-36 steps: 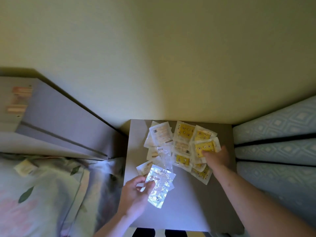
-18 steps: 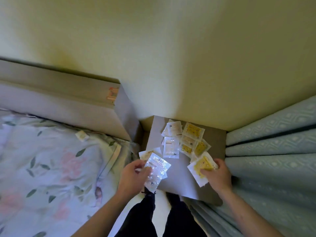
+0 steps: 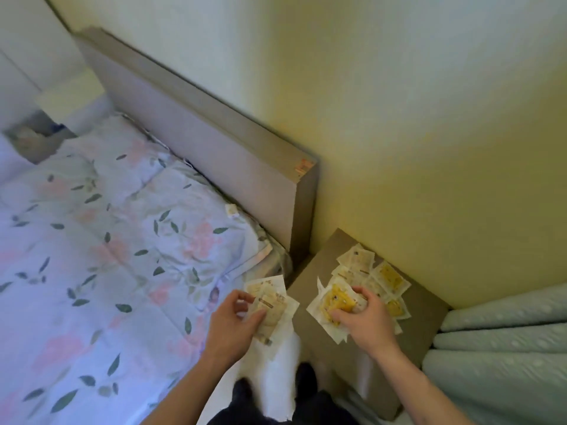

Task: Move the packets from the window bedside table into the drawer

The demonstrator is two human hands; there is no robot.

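holding packets in both hands by the bedside tabletop

standing near the lower middle of the frame, a person looks down at two hands. the left hand [image 3: 234, 320] is curled around a small stack of pale packets [image 3: 271, 303], with the thumb on top. this stack is held in the air, between the bed [image 3: 92, 256] and the tabletop [image 3: 426, 314], not over the tabletop.

the right hand [image 3: 363, 315] is at the lower right of the middle. its fingers are bent and pinch a bunch of yellow packets [image 3: 333, 302], right over the front part of the tabletop.

more packets [image 3: 368, 273] lie on the tabletop just above the right hand in the picture, close to the wall [image 3: 399, 118]. they overlap each other in a loose pile. some are pale and some are yellow.

the bed fills the left side of the frame and has a cover with pink flowers and green leaves. a grey headboard [image 3: 214, 142] runs from the upper left down to the tabletop. a pale green curtain [image 3: 506, 348] hangs at the lower right, just beside the tabletop.
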